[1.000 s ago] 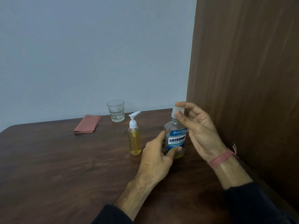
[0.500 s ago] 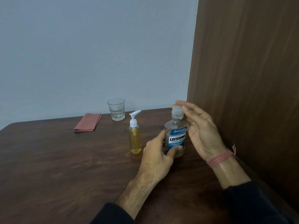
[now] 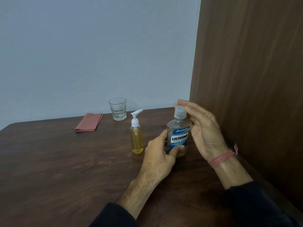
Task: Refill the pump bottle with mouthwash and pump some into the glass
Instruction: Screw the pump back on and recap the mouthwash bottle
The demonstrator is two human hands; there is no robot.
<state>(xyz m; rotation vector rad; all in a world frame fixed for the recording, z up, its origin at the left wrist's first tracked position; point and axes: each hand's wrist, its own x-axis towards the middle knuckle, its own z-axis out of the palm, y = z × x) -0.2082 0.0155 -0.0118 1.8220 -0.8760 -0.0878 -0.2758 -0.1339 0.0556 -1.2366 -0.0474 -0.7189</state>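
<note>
Head view: we record the mouthwash bottle (image 3: 178, 136) upright on the desk (image 3: 65, 169), long axis vertical. Our left hand (image 3: 161, 154) grips its lower body; our right hand (image 3: 201, 128) pinches the cap (image 3: 180, 113) directly above that grip, so we judge uncapping is in hand. The pump bottle (image 3: 136, 136) stands just left of the grip, pump fitted; the glass (image 3: 117, 108) lies beyond it, the cloth (image 3: 89, 122) farther left. Nothing obstructs.

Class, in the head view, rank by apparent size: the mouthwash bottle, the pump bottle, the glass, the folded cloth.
1. Mouthwash bottle, though it stands nearest.
2. Pump bottle.
3-4. Folded cloth and glass: too alike, both farther away.
</note>
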